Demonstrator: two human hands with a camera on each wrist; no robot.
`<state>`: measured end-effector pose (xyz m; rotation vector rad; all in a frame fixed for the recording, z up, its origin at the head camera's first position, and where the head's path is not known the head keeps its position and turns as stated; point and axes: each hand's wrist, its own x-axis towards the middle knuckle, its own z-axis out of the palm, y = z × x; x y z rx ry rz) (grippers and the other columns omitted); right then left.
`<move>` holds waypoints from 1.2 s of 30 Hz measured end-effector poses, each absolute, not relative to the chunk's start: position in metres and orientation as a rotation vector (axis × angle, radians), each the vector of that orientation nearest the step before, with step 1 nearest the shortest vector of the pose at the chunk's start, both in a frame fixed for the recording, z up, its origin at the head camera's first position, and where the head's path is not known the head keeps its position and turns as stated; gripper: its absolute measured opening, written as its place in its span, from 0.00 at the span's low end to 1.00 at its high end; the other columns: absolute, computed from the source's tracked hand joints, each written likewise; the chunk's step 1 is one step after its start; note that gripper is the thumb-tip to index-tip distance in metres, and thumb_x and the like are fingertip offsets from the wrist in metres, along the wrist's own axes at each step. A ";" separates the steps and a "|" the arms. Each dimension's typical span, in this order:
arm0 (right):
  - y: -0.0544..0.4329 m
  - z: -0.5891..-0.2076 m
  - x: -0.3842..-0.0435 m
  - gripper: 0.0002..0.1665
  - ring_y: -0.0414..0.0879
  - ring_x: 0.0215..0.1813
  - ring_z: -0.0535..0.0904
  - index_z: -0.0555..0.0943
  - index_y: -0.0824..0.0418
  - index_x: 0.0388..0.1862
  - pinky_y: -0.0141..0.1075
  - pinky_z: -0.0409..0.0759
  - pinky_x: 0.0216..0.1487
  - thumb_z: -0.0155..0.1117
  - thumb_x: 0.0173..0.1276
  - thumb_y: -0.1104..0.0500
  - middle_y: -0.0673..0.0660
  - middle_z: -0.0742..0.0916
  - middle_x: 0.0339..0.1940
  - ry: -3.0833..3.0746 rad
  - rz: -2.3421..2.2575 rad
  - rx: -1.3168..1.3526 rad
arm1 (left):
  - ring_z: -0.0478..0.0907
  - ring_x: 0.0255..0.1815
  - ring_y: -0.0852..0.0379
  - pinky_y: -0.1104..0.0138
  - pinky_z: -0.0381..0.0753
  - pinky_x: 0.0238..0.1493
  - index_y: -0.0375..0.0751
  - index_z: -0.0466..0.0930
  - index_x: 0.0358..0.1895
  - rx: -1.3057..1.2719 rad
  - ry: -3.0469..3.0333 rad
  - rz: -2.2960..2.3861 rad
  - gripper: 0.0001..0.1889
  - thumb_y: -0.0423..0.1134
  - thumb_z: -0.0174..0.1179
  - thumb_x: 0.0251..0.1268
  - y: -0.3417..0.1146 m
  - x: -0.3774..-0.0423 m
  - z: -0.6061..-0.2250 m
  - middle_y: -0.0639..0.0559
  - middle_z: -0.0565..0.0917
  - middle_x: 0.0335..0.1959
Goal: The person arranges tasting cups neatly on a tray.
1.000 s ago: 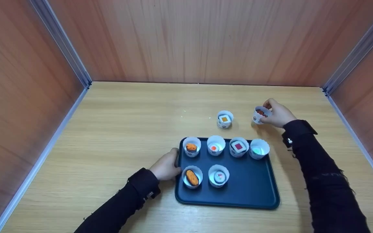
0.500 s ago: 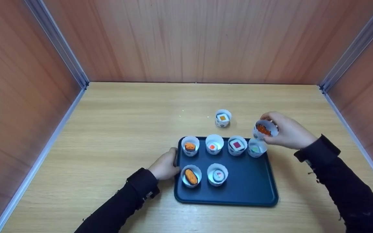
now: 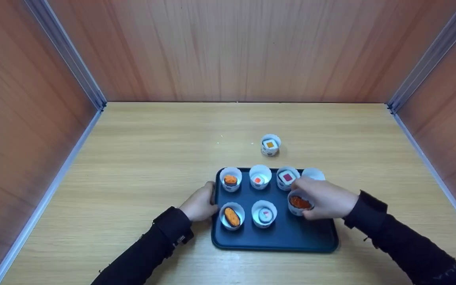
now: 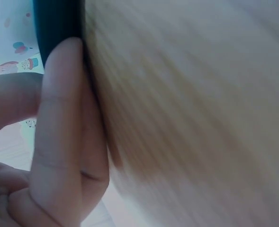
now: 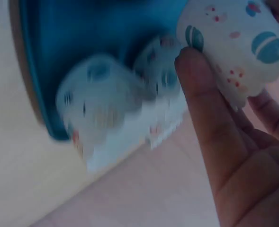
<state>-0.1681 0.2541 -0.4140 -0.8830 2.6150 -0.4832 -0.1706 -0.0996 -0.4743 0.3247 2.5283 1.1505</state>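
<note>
My right hand (image 3: pixel 325 198) holds a white paper cup (image 3: pixel 294 209) with a reddish-orange filling, over the right half of the dark tray (image 3: pixel 275 241). In the right wrist view the printed cup (image 5: pixel 229 47) sits between thumb and fingers; whether it touches the tray cannot be told. My left hand (image 3: pixel 200 204) grips the tray's left edge, and its finger (image 4: pixel 61 118) lies along that edge in the left wrist view. A front-row cup with an orange oval piece (image 3: pixel 232 217) stands nearest that hand. Beside it is a cup with a round white piece (image 3: pixel 265 215).
Along the tray's back edge stand several cups, including one with an orange piece (image 3: pixel 230 180) and one with a white square (image 3: pixel 287 177). The rightmost cup (image 3: pixel 314 173) is partly hidden by my right hand. Another cup (image 3: pixel 269 145) stands on the table behind the tray.
My right hand has lifted the cup with the reddish-orange filling off the table and brought it toward me and left, over the tray. The left hand has stayed at the tray's edge.
</note>
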 end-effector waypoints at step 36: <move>0.244 -0.374 -0.240 0.50 0.61 0.74 0.64 0.57 0.54 0.78 0.57 0.65 0.70 0.69 0.63 0.45 0.59 0.67 0.76 2.614 -1.121 -0.725 | 0.81 0.40 0.49 0.64 0.80 0.37 0.26 0.60 0.68 0.330 2.512 1.149 0.32 0.26 0.59 0.59 -0.100 -0.170 -0.474 0.38 0.81 0.46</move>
